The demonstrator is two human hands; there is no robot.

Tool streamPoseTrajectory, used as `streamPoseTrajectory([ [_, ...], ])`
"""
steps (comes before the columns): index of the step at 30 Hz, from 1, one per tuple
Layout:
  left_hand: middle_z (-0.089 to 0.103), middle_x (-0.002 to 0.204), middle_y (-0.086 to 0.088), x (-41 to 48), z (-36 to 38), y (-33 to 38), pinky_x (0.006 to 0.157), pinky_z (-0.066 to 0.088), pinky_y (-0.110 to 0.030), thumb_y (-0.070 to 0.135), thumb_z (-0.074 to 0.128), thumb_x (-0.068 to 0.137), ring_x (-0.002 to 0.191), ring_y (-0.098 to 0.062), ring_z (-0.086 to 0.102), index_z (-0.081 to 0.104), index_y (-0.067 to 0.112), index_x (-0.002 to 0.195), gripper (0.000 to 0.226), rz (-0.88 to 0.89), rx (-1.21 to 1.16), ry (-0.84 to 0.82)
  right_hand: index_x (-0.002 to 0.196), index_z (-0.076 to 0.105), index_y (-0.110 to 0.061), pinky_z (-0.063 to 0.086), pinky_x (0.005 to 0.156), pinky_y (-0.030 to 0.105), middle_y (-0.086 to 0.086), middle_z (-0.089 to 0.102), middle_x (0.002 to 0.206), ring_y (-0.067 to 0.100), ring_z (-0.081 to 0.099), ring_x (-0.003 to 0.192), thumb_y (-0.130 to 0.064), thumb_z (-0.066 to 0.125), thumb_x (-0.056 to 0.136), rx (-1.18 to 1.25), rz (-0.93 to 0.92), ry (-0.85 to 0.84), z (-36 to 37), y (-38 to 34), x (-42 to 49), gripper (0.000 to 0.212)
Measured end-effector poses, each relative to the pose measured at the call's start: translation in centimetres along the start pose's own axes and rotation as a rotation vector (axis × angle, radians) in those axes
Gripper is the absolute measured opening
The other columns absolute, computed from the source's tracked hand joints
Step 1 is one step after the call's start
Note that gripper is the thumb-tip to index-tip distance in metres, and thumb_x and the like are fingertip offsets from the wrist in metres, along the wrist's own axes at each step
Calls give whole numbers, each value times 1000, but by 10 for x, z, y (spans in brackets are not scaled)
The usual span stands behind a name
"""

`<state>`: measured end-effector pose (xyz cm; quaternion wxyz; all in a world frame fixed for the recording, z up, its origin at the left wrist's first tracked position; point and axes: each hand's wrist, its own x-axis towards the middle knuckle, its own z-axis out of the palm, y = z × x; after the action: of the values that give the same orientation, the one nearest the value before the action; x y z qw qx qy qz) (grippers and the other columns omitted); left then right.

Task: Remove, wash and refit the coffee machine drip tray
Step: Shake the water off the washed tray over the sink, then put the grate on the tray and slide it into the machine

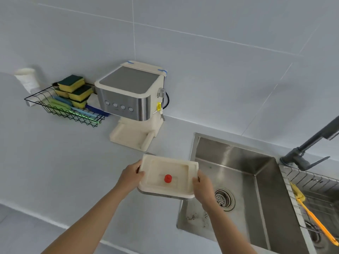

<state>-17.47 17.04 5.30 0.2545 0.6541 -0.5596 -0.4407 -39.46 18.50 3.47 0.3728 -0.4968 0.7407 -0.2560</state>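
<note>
The cream drip tray with a small red float in its middle hangs in the air above the counter, just left of the sink's edge. My left hand grips its left side and my right hand grips its right side. The coffee machine, cream and steel with a row of round buttons, stands against the wall behind. Its cream base lies bare, with no tray in it.
A steel sink with a round drain lies to the right, under a dark faucet. A wire basket of yellow-green sponges sits left of the machine. A wire drying rack holds a yellow brush at far right.
</note>
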Motion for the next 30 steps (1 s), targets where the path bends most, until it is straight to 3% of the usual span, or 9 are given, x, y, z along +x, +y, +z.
streamPoseTrajectory([
  [4,66,100,-15,-2,-21,-30,72,41,-31,3,43,81,95,-31,59,58,18,116,41,-54,20,-63,76,42,-12,25,48,22,-3,44,64,7,37,56,-2,34,89,-46,70,10,35,-7,-20,19],
  [10,68,92,-16,3,-28,-55,64,38,-29,2,46,77,89,-33,61,63,9,96,26,-90,24,-108,81,42,-11,26,48,21,-5,41,64,8,36,56,-1,32,88,-115,145,-38,56,-5,-35,16],
  [14,68,91,-17,10,-23,-61,66,39,-30,1,47,77,87,-31,61,62,6,94,23,-103,25,-115,79,43,-11,26,48,20,-4,41,63,11,36,58,3,31,85,-139,182,-69,58,-3,-34,20],
  [17,68,89,-17,14,-20,-64,61,36,-29,0,46,77,82,-28,59,63,6,91,23,-108,40,-115,64,34,-17,24,47,21,-3,39,61,10,33,55,5,31,83,-158,214,-81,59,0,-31,30],
  [21,67,88,-19,20,-18,-66,61,33,-30,-1,44,76,76,-25,54,63,4,91,25,-111,56,-108,59,28,-18,22,46,20,-3,36,59,9,31,53,7,33,82,-191,219,-84,60,4,-29,34],
  [25,60,72,-17,26,-15,-70,55,29,-29,1,44,75,65,-22,47,58,-1,79,15,-112,84,-81,57,26,-15,20,48,23,-2,33,57,11,27,53,8,37,78,-189,207,-97,57,9,-24,33],
  [28,46,59,-8,34,-17,-65,53,24,-29,4,47,76,59,-21,40,45,3,62,15,-122,143,-40,64,39,-14,23,50,23,0,41,63,14,37,59,0,46,80,-183,199,-126,50,9,-19,23],
  [30,42,57,-3,44,-22,-58,56,25,-30,6,49,78,60,-21,40,37,14,57,26,-88,198,-23,90,56,-12,35,57,24,6,55,81,20,50,77,-6,51,83,-184,181,-124,41,4,-13,10],
])
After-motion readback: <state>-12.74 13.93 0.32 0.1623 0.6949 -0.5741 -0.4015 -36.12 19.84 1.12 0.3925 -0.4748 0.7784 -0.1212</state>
